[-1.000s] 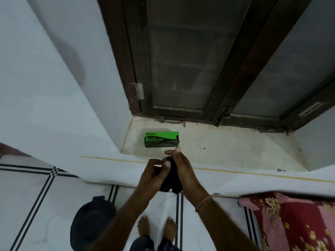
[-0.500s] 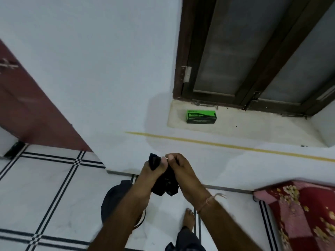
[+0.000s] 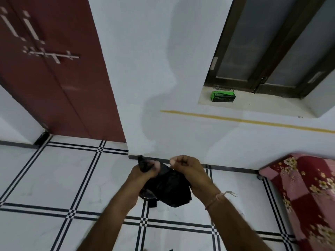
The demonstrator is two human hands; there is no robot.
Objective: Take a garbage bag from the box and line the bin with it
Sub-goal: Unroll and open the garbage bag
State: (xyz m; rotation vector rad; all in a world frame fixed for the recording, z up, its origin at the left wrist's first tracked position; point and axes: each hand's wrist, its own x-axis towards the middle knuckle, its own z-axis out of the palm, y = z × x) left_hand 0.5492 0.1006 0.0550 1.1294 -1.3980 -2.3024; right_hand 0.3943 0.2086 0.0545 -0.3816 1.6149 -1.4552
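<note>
Your left hand [image 3: 145, 171] and right hand [image 3: 184, 169] each pinch the black garbage bag [image 3: 168, 189], bunched above the tiled floor [image 3: 54, 178]. Thin, limp and slippery, it likely opens best gripped at its mouth edges. The green box [image 3: 223, 96] sits on the window ledge [image 3: 262, 104].

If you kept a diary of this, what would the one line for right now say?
stage: unfolding bag | left hand: gripping garbage bag | right hand: gripping it too | box: on sill | bin: not visible
</note>
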